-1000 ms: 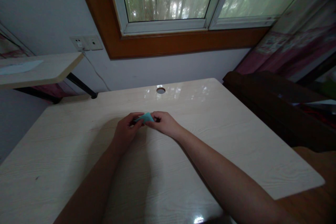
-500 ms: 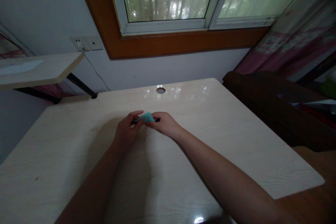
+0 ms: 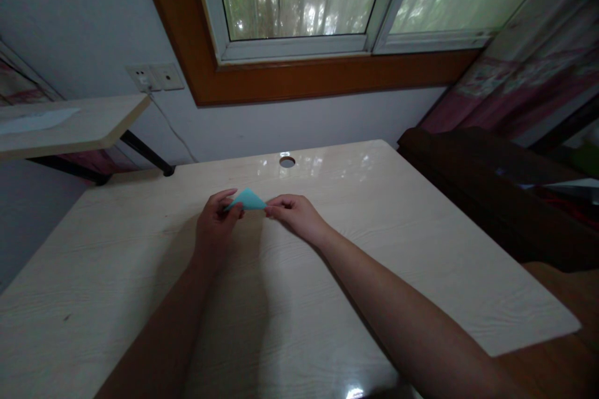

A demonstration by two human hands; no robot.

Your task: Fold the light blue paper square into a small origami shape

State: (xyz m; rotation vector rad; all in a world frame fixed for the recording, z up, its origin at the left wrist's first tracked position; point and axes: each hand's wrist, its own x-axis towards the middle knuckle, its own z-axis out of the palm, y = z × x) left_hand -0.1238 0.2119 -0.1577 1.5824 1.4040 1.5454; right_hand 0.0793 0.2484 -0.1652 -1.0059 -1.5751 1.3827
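Observation:
A small light-blue piece of folded paper (image 3: 249, 199), triangular in outline, is stretched between my two hands above the desk (image 3: 299, 299). My left hand (image 3: 218, 215) pinches its left part between thumb and fingers, with the index finger reaching out behind it. At the paper's right corner, the thumb and fingertips of my right hand (image 3: 292, 212) are closed on the tip. The fingers cover both ends of the paper, so its folds there are hidden.
A round cable hole (image 3: 287, 162) lies near the desk's back edge. On the left, a raised shelf (image 3: 93, 131) stands on black legs. A power socket (image 3: 154, 77) with a cord is on the wall below the window frame (image 3: 299, 80). Dark furniture (image 3: 468, 181) borders the right side.
My hands have moved apart, the left one shifting left. More of the paper now shows, spread as a wide triangle, with my right hand at its corner.

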